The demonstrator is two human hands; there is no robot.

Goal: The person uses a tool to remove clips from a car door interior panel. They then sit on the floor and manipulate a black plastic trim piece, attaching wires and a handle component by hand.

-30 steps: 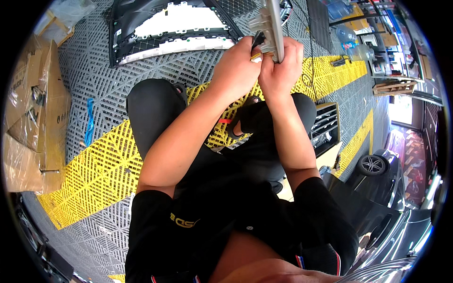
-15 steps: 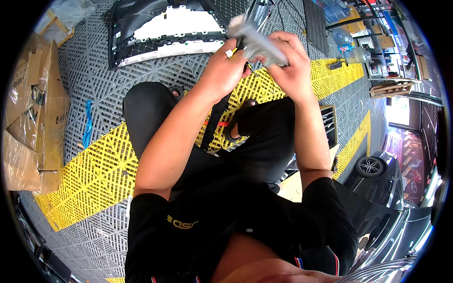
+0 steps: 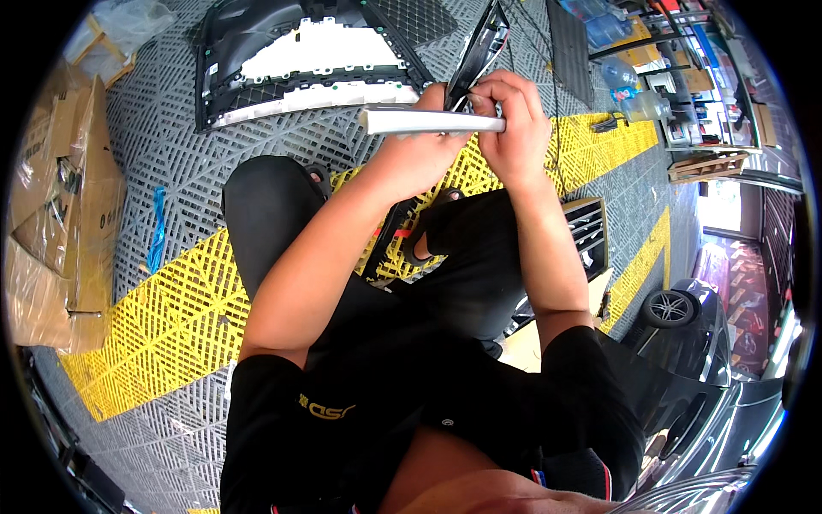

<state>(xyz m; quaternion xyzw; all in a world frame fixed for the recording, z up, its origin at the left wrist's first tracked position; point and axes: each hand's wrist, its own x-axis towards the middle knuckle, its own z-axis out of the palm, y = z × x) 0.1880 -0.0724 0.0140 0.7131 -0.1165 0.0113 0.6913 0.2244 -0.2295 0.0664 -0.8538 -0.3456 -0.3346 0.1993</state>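
In front of me, both hands are closed on a car trim piece. Its smooth silver strip lies nearly level across my fingers, and a glossy black trim section reaches up and away behind it. Whether the two are joined is hidden by my hands. My left hand grips from below and behind the silver strip, its fingertips mostly covered. The thumb and bent fingers of my right hand pinch near the strip's right end, where the black section begins.
A large black and white car body panel lies on the grey grated floor ahead. To the left stands a torn cardboard box, with a blue plastic strip beside it. Shelving with bottles and a dark car are at right.
The silver strip has turned from a steep, blurred slant to nearly level, its left end swinging down and left. My right hand has shifted slightly left and down.
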